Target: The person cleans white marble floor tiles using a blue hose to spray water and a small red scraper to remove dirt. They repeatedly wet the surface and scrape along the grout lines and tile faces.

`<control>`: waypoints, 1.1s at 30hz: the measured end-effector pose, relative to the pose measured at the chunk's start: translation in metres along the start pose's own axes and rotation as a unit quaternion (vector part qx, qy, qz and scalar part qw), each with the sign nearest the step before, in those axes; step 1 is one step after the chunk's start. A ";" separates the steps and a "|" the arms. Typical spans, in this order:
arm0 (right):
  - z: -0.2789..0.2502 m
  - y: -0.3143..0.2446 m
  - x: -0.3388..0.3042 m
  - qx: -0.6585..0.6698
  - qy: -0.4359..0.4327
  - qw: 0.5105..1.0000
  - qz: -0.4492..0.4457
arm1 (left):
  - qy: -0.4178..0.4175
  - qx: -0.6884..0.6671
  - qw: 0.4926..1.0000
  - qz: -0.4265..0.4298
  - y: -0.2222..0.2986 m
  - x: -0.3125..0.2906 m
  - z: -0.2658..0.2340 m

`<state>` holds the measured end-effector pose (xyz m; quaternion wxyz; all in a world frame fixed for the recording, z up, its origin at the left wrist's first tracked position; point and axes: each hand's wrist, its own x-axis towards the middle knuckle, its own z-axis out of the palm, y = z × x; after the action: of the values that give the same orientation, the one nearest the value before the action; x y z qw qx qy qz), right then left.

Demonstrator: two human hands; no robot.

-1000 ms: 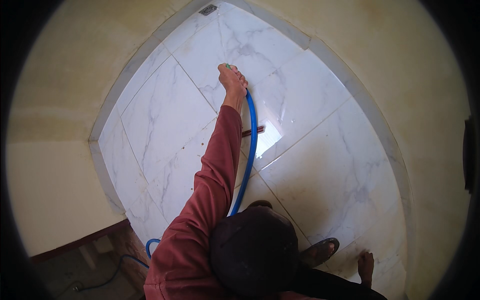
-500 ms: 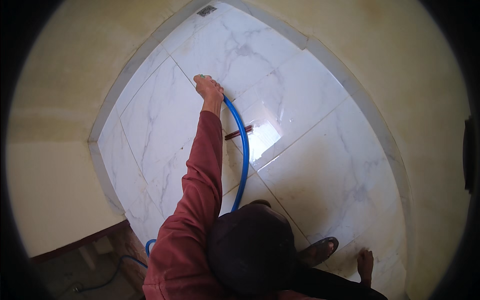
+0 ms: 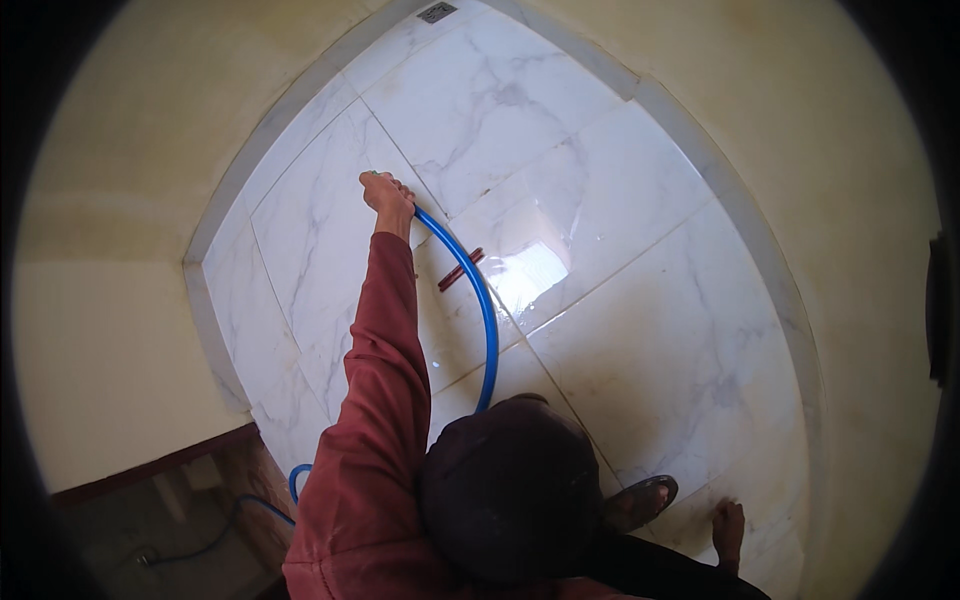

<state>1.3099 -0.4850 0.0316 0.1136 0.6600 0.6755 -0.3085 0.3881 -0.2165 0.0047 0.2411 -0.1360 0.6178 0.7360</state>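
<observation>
Clasping the blue hose (image 3: 489,320) in a fist, the left hand (image 3: 388,192) left the green end (image 3: 374,173) exposed, apparently for aiming; the right hand (image 3: 729,528) was too indistinct to read.

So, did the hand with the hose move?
Yes, left: the hand was to the right of the floor drain, and now it's to the left of it, a bit farther away.

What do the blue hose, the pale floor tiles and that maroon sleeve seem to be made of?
Blue hose in the left hand: likely flexible plastic or rubber, smooth with a slight sheen; it bends in an even curve.
Floor tiles: probably glazed ceramic or porcelain, though polished stone is possible; grey veining and a bright reflection suggest gloss.
Sleeve: matte fabric, judging by soft creases; fibre unclear.
</observation>
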 end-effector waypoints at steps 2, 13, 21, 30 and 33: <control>-0.002 -0.005 0.002 -0.005 -0.004 1.000 -0.005 | -0.015 0.019 1.000 -0.012 0.000 0.001 0.006; 0.004 -0.005 -0.006 -0.018 0.000 1.000 0.002 | -0.049 0.073 0.995 -0.052 -0.017 0.001 0.019; -0.003 -0.013 -0.003 -0.009 -0.005 1.000 0.010 | -0.003 0.005 1.000 -0.023 -0.020 -0.008 0.017; 0.001 -0.007 0.001 -0.013 0.004 1.000 -0.002 | 0.031 -0.014 0.999 -0.020 -0.020 -0.007 0.015; 0.001 -0.011 0.001 -0.002 0.007 1.000 0.000 | 0.027 -0.020 0.999 -0.006 -0.020 -0.009 0.019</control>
<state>1.2991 -0.4837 0.0329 0.1104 0.6619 0.6769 -0.3026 0.4080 -0.1972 -0.0044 0.2261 -0.1649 0.6083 0.7427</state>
